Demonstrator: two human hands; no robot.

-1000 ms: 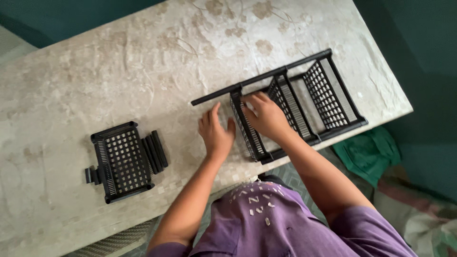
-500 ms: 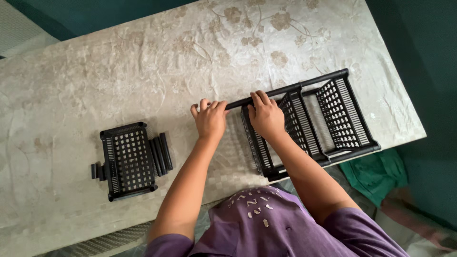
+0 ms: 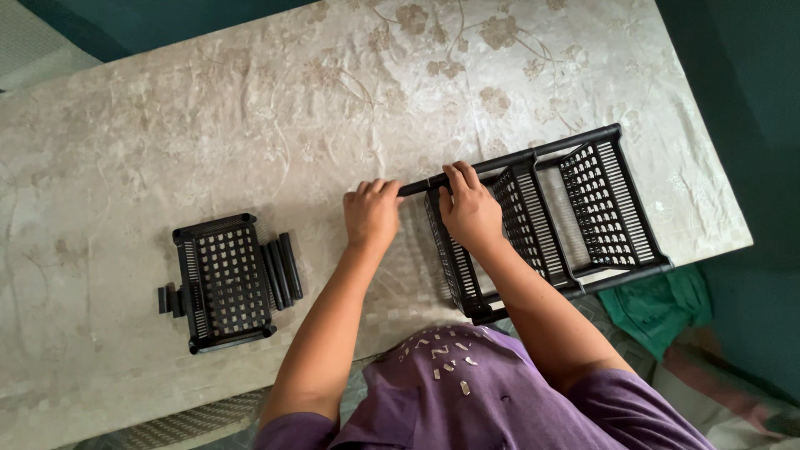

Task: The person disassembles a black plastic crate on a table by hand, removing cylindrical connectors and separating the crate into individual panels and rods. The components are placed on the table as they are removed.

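Table (image 3: pixel 208 125) covered in pale floral cloth. Well left of the left hand: spare black tray (image 3: pixel 225 283) lying flat, short black tubes (image 3: pixel 282 271) touching its right side, a few small black bits (image 3: pixel 169 300) at its left side. Nothing between that pile and the left hand, bare cloth only.

Left hand (image 3: pixel 371 215) palm down, fingers curled over the end of the pole (image 3: pixel 508 160), gripping it. Pole end sits under the fingertips and runs off to the right and away, rising toward the far corner of the rack (image 3: pixel 546 221).

Right hand (image 3: pixel 471 212) just right of the left hand, near it but apart; fingers wrapped on the same pole where it meets the rack's nearest shelf, palm resting on that shelf. Grasping pole.

Rack lies on its side, mostly right of and beyond the right hand, three slotted shelves standing on edge between the poles; its lower pole overhangs the table's near edge by the right forearm.

Right of the rack, below the table edge: green cloth (image 3: pixel 658 304). Purple shirt (image 3: pixel 467 400) at the bottom
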